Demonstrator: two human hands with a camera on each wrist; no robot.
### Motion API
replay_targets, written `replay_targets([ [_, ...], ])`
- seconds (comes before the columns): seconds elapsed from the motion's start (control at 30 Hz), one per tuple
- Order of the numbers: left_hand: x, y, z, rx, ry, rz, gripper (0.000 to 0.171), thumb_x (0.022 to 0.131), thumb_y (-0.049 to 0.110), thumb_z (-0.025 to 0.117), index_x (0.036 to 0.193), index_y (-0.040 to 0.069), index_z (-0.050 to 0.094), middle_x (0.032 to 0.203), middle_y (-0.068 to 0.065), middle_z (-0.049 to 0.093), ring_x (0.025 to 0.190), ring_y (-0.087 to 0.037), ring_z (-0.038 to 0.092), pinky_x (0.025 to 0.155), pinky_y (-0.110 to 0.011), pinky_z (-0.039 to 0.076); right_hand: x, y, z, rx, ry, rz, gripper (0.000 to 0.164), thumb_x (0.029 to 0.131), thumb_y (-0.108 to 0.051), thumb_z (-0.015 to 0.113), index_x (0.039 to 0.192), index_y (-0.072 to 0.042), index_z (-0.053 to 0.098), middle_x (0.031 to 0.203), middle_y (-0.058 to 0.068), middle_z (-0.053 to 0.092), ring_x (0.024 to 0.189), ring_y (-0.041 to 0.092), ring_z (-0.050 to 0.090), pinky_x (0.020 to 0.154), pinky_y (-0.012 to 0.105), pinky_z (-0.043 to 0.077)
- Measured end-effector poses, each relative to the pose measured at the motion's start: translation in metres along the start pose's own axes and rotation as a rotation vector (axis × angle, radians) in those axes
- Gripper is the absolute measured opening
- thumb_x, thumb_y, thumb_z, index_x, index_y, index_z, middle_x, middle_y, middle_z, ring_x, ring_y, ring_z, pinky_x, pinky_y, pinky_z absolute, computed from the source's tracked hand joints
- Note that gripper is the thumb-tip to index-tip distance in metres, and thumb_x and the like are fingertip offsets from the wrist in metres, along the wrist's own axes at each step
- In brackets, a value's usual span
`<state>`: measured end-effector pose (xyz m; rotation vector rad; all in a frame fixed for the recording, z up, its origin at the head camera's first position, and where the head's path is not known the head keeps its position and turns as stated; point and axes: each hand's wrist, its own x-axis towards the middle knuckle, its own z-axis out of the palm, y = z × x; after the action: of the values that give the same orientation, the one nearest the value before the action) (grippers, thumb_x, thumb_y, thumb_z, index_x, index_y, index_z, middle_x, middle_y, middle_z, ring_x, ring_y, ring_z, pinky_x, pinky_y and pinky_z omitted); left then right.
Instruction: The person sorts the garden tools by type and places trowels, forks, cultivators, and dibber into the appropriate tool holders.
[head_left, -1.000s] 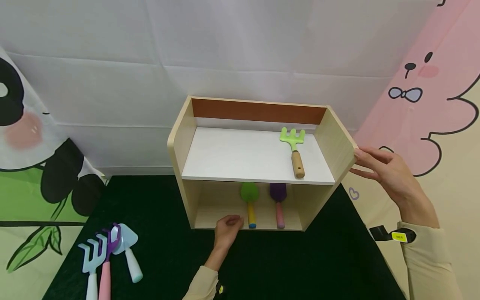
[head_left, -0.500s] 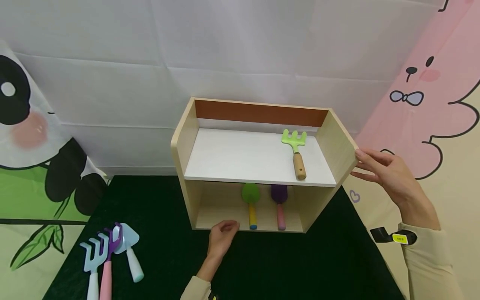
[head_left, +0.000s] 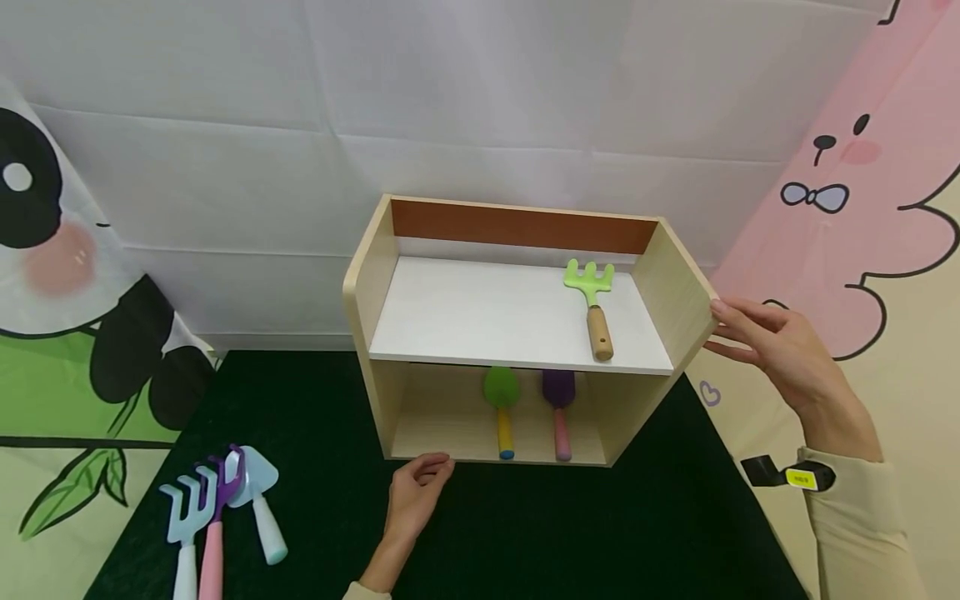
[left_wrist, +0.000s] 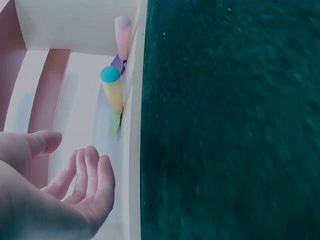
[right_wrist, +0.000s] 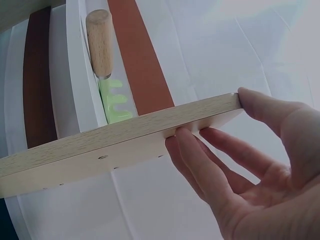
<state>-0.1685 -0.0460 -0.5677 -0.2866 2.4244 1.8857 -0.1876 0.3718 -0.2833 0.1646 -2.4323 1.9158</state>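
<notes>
A two-tier wooden shelf [head_left: 360, 292] stands on the dark green cloth. My left hand [head_left: 416, 496] is at its lower front edge, left of the tools, fingers loosely bent with nothing in them. My right hand [head_left: 787, 358] holds the right side panel [right_wrist: 125, 127], thumb at the front edge and fingertips against the outer face. On the upper white board lies a light green hand rake [head_left: 596, 321] with a wooden handle. Below are a green trowel [head_left: 501, 387] with a yellow handle and a purple trowel [head_left: 558, 389] with a pink handle, their upper parts partly hidden by the board.
On the cloth [head_left: 600, 533] at the left lie a pale blue hand rake [head_left: 183, 525], a purple tool [head_left: 212, 550] with a pink handle and a pale blue trowel [head_left: 255, 479]. Behind the shelf hangs a white sheet [head_left: 480, 92]; printed panels flank both sides.
My left hand has moved left along the shelf's lower front edge, away from the yellow-handled trowel. My right hand stays on the side panel; the tools keep their places.
</notes>
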Motion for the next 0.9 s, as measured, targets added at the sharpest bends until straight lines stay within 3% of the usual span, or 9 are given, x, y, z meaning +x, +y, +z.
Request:
replay_targets([
  [0.3,-0.008,-0.004,-0.024,0.050,0.019,-0.040,0.032,0.088,0.033,0.067,0.111,0.011,0.067,0.101,-0.002,0.066,0.088,-0.015,0.063,0.078,-0.032,0.052,0.000,0.000,-0.001,-0.003,-0.011,0.008,0.040,0.095,-0.017,0.058,0.130,0.000,0.054,0.114,-0.001,0.065,0.097,0.013,0.067,0.076,0.028,0.055],
  [0.67,-0.015,-0.001,-0.039,0.092,0.022,-0.106,0.036,0.088,0.038,0.065,0.115,0.014,0.064,0.105,-0.003,0.064,0.092,-0.016,0.061,0.081,-0.035,0.051,0.001,-0.001,-0.001,-0.001,-0.024,0.016,0.040,0.095,-0.016,0.058,0.131,0.000,0.053,0.116,-0.002,0.065,0.099,0.012,0.066,0.078,0.030,0.055],
  [0.9,-0.019,0.001,-0.048,0.095,0.053,-0.107,0.036,0.088,0.039,0.065,0.115,0.015,0.063,0.106,-0.004,0.064,0.093,-0.017,0.061,0.082,-0.037,0.051,0.000,0.001,-0.002,-0.004,-0.019,0.013,0.038,0.095,-0.016,0.058,0.131,-0.003,0.055,0.115,-0.003,0.066,0.099,0.013,0.066,0.078,0.028,0.055],
])
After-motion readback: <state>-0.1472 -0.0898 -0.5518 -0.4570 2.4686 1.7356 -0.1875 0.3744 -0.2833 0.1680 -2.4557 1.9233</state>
